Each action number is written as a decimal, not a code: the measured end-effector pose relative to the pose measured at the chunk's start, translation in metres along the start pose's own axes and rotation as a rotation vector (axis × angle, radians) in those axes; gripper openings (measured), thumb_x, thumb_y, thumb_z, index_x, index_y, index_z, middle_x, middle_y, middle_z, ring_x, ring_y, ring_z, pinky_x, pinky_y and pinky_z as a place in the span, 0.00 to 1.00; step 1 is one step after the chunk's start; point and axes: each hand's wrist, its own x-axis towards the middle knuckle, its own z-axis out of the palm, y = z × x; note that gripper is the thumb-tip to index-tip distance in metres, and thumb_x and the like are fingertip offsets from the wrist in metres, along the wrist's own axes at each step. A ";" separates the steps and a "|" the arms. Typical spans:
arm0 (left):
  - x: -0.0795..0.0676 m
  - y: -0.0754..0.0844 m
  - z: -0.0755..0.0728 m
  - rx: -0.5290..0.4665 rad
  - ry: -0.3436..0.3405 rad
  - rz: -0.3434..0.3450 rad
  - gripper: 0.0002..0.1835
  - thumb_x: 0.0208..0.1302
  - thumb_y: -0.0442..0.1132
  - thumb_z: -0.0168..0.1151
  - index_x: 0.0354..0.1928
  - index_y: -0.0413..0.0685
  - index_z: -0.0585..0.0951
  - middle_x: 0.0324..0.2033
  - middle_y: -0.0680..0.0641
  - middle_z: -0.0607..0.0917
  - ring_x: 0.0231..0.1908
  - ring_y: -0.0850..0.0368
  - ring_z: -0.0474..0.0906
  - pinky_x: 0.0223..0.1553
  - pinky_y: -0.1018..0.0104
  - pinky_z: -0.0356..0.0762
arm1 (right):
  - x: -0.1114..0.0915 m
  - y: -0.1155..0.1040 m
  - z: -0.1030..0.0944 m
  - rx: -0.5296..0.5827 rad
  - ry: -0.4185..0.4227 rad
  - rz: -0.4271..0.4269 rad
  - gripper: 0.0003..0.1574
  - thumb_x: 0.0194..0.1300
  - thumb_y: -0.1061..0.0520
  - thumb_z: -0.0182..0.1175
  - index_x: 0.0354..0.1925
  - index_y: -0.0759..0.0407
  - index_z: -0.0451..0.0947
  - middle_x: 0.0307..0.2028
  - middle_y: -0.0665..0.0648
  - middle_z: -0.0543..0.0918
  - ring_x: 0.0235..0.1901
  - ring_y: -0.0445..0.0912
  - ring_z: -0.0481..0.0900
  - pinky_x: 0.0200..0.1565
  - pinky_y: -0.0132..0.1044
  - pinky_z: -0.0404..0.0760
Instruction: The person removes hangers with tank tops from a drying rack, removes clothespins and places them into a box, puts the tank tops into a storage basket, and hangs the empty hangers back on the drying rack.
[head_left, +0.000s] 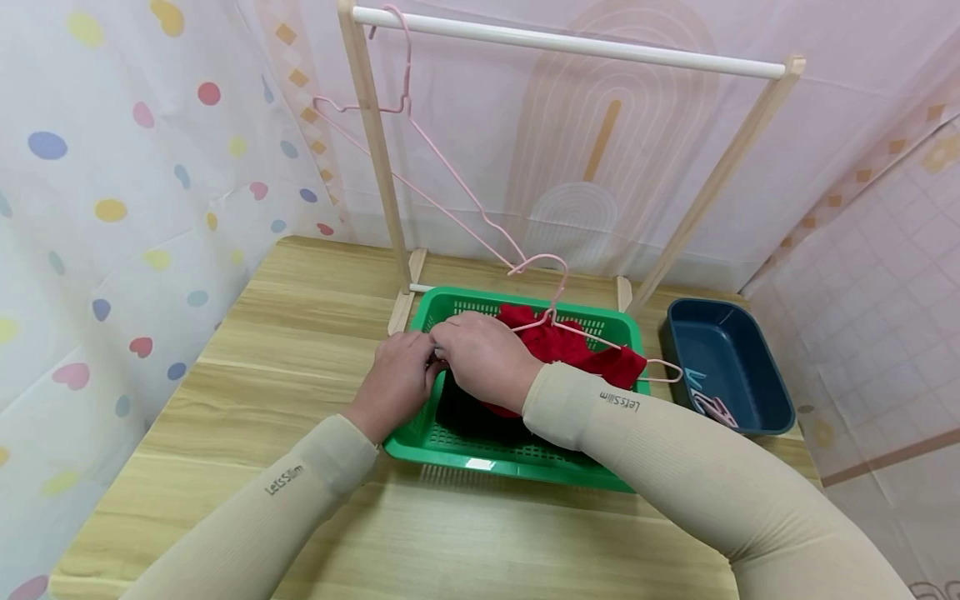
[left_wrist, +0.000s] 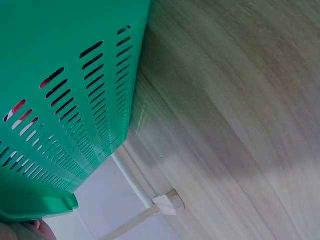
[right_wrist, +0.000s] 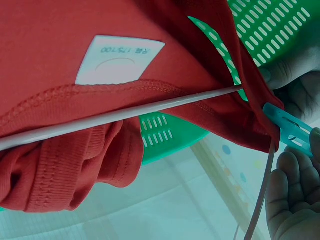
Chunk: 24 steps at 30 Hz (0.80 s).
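A red top (right_wrist: 60, 50) with a white size label (right_wrist: 120, 60) lies over a green basket (head_left: 495, 473), on a pink hanger (right_wrist: 120, 114). A blue clothespin (right_wrist: 290, 129) bites the top's strap at the hanger's end in the right wrist view. My right hand (head_left: 483, 354) pinches the clothespin between thumb and fingers. Close beside it, my left hand (head_left: 397, 375) holds the strap edge, its thumb against the fabric. In the head view the two hands meet above the basket's left side and mostly hide the clothespin. Dark cloth (head_left: 468, 412) lies in the basket.
Behind the basket stands a wooden rack with a white rail (head_left: 570, 42). Another pink hanger (head_left: 457, 179) hangs at its left end. To the right, a dark blue bin (head_left: 738, 367) holds several clothespins (head_left: 712, 408). The wooden table (head_left: 247, 358) carries everything.
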 end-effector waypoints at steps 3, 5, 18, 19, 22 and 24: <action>0.000 0.000 0.000 -0.001 -0.004 -0.002 0.05 0.75 0.42 0.64 0.40 0.49 0.81 0.31 0.48 0.83 0.36 0.50 0.76 0.44 0.53 0.71 | 0.000 0.000 0.000 -0.001 0.007 -0.004 0.04 0.74 0.62 0.62 0.39 0.55 0.83 0.39 0.52 0.88 0.45 0.49 0.84 0.53 0.40 0.83; 0.000 -0.001 0.000 0.001 -0.004 -0.002 0.05 0.75 0.41 0.64 0.40 0.48 0.81 0.31 0.48 0.83 0.36 0.50 0.76 0.44 0.53 0.71 | 0.000 0.000 0.000 0.000 0.010 -0.005 0.04 0.73 0.62 0.62 0.39 0.55 0.83 0.38 0.52 0.88 0.45 0.49 0.84 0.53 0.40 0.83; 0.000 0.001 -0.001 0.012 0.005 0.005 0.06 0.75 0.41 0.65 0.39 0.48 0.80 0.31 0.48 0.83 0.35 0.50 0.76 0.43 0.54 0.71 | 0.000 -0.001 -0.003 0.003 -0.001 0.001 0.03 0.73 0.61 0.63 0.40 0.55 0.83 0.39 0.52 0.88 0.46 0.48 0.84 0.56 0.39 0.83; 0.000 0.001 -0.001 0.012 0.005 0.005 0.06 0.75 0.41 0.65 0.39 0.48 0.80 0.31 0.48 0.83 0.35 0.50 0.76 0.43 0.54 0.71 | 0.000 -0.002 -0.003 0.002 0.004 -0.003 0.03 0.73 0.62 0.63 0.40 0.55 0.83 0.39 0.52 0.88 0.46 0.48 0.85 0.56 0.39 0.83; 0.000 0.000 -0.001 0.012 0.003 0.004 0.06 0.75 0.41 0.65 0.39 0.48 0.80 0.31 0.48 0.83 0.36 0.50 0.76 0.44 0.54 0.71 | -0.001 -0.002 -0.003 0.002 0.019 -0.013 0.03 0.72 0.62 0.63 0.39 0.56 0.83 0.38 0.52 0.88 0.46 0.49 0.85 0.56 0.40 0.83; 0.000 0.000 -0.001 0.012 0.001 0.004 0.06 0.75 0.41 0.65 0.40 0.48 0.80 0.31 0.48 0.83 0.36 0.50 0.76 0.44 0.54 0.71 | -0.001 -0.002 -0.003 0.005 0.026 -0.017 0.03 0.72 0.63 0.63 0.39 0.56 0.83 0.38 0.53 0.88 0.45 0.49 0.85 0.56 0.40 0.83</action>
